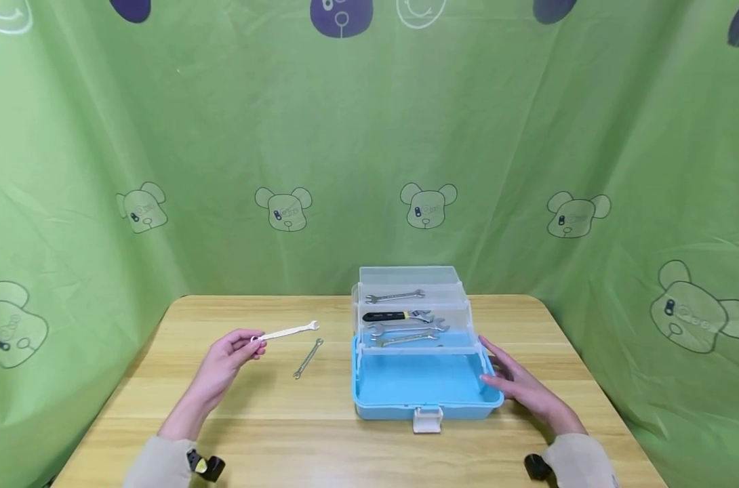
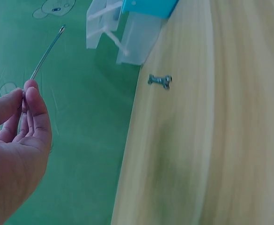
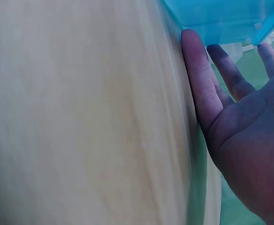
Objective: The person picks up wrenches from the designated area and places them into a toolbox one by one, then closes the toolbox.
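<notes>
My left hand [image 1: 226,362] pinches one end of a silver open-ended wrench [image 1: 290,331] between thumb and fingers, held up over the left of the table. In the left wrist view the wrench [image 2: 47,55] shows edge-on, slanting up from the fingertips. A smaller double-ended wrench [image 1: 308,359] lies on the table between that hand and a blue toolbox [image 1: 388,411]. My right hand [image 1: 525,388] touches the box's right wall, its fingers [image 3: 200,75] extended and spread against the side. The box stands open, with its front latch [image 1: 428,420] hanging down.
Clear stepped trays [image 1: 415,350] rise at the back of the toolbox. They hold several silver wrenches [image 1: 396,297] and an adjustable wrench with a black handle [image 1: 384,316]. A green patterned curtain [image 1: 357,135] surrounds the wooden table [image 1: 321,447] at the back and sides.
</notes>
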Action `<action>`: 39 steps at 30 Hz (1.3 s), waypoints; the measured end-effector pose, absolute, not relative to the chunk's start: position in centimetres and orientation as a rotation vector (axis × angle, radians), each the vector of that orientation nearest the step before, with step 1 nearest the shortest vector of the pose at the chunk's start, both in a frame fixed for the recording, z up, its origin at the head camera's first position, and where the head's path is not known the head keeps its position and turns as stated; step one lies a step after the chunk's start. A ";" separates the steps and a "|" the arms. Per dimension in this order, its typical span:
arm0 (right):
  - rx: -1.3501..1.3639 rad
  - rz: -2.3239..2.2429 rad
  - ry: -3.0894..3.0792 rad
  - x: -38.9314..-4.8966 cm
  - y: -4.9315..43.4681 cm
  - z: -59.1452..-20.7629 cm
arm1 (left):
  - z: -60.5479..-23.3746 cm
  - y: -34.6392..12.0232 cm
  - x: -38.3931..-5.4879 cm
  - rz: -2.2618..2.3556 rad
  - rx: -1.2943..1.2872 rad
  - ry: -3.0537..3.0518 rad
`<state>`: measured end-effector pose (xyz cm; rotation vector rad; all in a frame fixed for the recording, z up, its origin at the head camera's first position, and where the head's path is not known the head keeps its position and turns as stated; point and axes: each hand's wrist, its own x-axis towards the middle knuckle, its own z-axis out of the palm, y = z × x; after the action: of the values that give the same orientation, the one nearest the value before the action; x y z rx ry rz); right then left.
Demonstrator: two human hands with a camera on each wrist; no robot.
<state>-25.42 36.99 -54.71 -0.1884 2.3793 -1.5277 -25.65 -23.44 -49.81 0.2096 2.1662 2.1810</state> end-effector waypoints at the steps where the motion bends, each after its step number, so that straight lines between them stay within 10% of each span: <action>1: -0.188 -1.529 2.378 -25.4 37.0 -54.7 | -49.8 -23.1 -25.9 2.188 0.217 2.156; 39: -0.153 -1.558 2.338 -25.3 36.8 -54.6 | -47.8 -6.7 -34.5 2.313 0.288 2.052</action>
<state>-25.25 36.78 -54.65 -0.1535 2.3379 -1.5584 -34.51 -6.70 -47.77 0.2875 2.0515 2.3125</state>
